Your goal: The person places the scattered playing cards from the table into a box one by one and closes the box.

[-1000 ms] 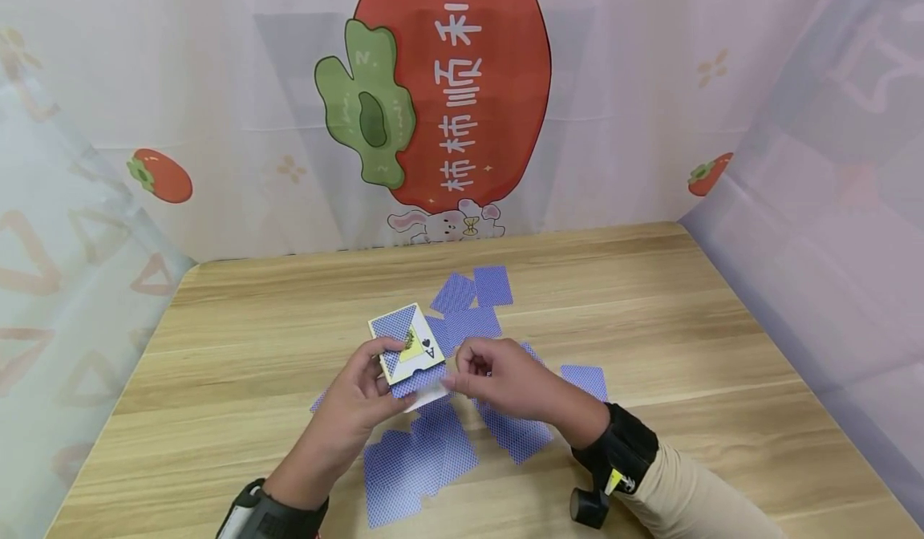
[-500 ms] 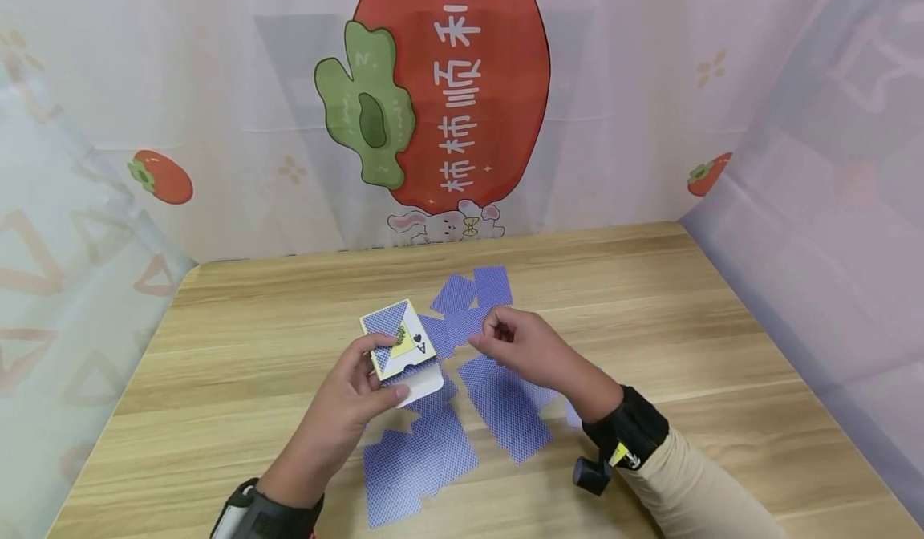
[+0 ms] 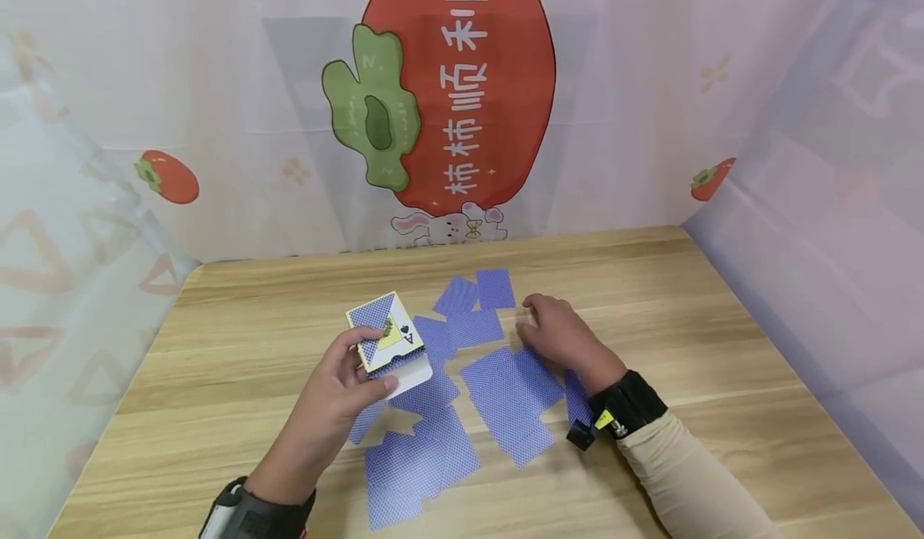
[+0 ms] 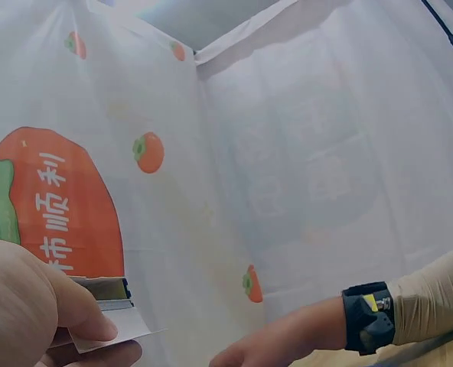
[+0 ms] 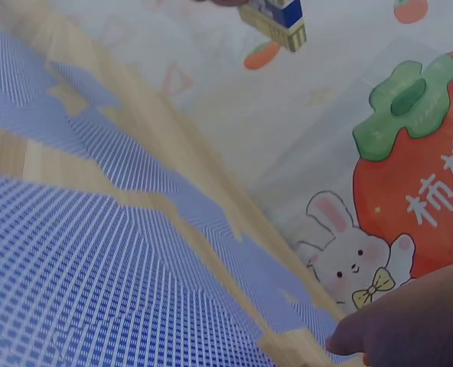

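Note:
My left hand (image 3: 335, 395) grips a playing-card box (image 3: 403, 334) above the table, thumb on its raised white flap (image 3: 413, 374). The box has a blue-checked and yellow face with an ace of spades print. In the left wrist view the box's open end (image 4: 108, 289) shows beside the thumb. My right hand (image 3: 566, 337) is low over the table with fingers bent downward, just right of a face-down playing card (image 3: 495, 289) at the far end of the spread. The right wrist view shows a fingertip (image 5: 345, 336) close to the card's edge, with nothing held.
Several blue-backed playing cards (image 3: 505, 395) lie face down, overlapping, across the middle of the wooden table (image 3: 238, 378). One card (image 3: 576, 399) lies partly under the right wrist. A printed cloth (image 3: 613, 122) hangs behind the table.
My right hand has moved away from the box, right and down to beside the far cards. My left hand has shifted the box slightly left; the card that showed at its mouth is no longer visible.

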Demonstrator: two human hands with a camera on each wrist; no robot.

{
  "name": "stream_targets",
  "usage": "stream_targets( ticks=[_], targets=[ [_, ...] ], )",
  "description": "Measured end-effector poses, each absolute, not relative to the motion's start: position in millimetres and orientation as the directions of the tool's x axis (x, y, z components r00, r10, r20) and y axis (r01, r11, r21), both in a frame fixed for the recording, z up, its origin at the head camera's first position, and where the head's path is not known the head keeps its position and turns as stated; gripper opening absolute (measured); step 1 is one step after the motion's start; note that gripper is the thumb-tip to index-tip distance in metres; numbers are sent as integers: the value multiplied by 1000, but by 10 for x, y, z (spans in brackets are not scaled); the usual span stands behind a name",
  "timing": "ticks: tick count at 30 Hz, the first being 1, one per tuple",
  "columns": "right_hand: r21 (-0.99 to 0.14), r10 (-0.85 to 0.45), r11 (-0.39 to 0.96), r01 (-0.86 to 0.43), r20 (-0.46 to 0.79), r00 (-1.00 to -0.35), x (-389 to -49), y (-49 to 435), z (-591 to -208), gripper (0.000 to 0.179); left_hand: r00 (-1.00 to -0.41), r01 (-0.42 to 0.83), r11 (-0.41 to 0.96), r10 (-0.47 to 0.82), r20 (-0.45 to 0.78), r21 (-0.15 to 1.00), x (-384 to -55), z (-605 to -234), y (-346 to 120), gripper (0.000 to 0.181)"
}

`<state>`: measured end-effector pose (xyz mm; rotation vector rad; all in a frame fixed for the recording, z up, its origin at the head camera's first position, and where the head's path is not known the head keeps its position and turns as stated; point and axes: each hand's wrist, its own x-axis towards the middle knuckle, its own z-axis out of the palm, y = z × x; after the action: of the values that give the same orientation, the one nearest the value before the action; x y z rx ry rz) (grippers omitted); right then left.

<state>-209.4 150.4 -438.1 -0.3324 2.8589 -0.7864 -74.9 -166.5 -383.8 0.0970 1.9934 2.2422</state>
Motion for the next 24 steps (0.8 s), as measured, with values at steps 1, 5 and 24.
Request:
stream_targets(
  ticks=[1,5,24],
  targets=[
    [-488,-247,855,-175,-87,-965,-2105,1507,-4395,49,-989,-56,-113,145,-39,992,-746,-3830,-1667,64],
    [-411,-224,894,-179,-62,-973,-2135,1474,-4435,51,-990,-47,-122,135,-30,991,-733,-3793,-1672,64],
    [-367,-15,927,74,-234,-972,-2602,822,-4301,57,-991,-11,-133,136,8,991,-683,-3700,-1691,62]
  ],
)
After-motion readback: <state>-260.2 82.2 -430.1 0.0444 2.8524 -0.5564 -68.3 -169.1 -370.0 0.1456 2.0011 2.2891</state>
